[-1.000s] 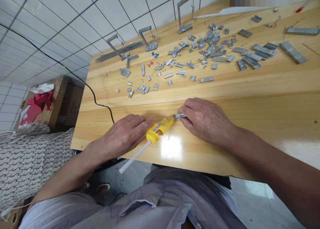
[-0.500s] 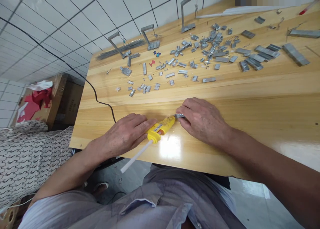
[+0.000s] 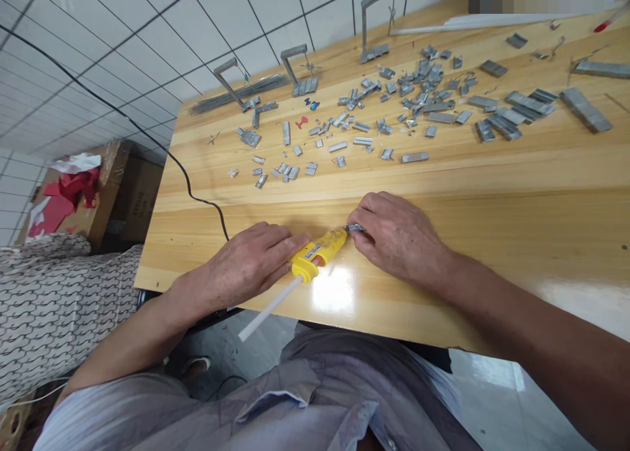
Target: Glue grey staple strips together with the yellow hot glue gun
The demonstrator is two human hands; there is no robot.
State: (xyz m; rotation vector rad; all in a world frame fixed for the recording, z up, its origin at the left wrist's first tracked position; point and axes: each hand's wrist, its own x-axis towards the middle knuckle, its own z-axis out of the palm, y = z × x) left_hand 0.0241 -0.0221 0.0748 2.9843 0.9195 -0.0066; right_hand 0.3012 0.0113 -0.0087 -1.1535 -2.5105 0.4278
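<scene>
Well, both hands are busy close to the near edge of the surface [image 3: 516, 208], left of its middle. The left hand [image 3: 253, 260] is closed round a yellow glue gun [image 3: 322, 249], the thumb lying along its side; the grip itself is hidden from me. A white glue stick [image 3: 270, 308] juts from the back of the gun and slants out past the near edge. The nozzle points toward the right hand [image 3: 394, 234], which rests knuckles up and pinches a short silver strip [image 3: 355, 227] between thumb and fingers. Nozzle and strip meet or nearly so; I can't tell whether they touch.

A black cord [image 3: 182, 165] comes across from the left, over the left edge, and runs down behind the left hand. Farther in, silver pieces [image 3: 428, 73] lie scattered, thickest toward the far edge, with a long silver block [image 3: 585, 109] over toward the far right corner. Three silver frames [image 3: 305, 86] stand along the far edge beside the tiled wall [image 3: 147, 44], and a bundle of thin rods [image 3: 207, 104] lies by the far left corner. A red bow-shaped piece [image 3: 302, 122] sits among the silver bits. Off the left edge, a cardboard box [image 3: 111, 188] holds red scraps [image 3: 79, 185].
</scene>
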